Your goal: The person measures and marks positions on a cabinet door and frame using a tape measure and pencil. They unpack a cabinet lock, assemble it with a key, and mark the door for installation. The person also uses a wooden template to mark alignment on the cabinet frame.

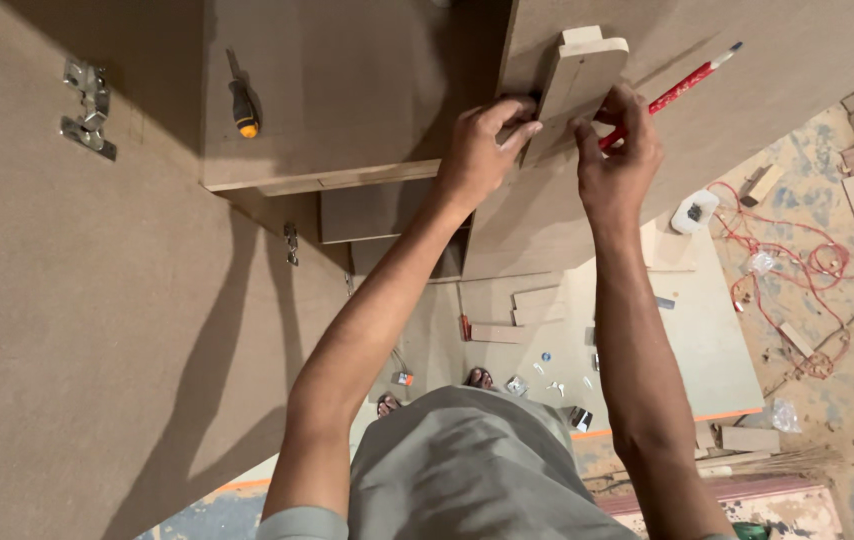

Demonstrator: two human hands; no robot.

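A dusty workshop floor (847,420) with offcuts and a tangled red cord (797,270) is lying below the brown board panel (747,90) being worked on. The left hand (482,150) is pinching a small rounded wooden block (577,75) against the panel's near edge; the right hand (617,160) is closing around a red pencil (682,88) beside it. With so light a pinch, the block may be slipping sideways, skewing any line.
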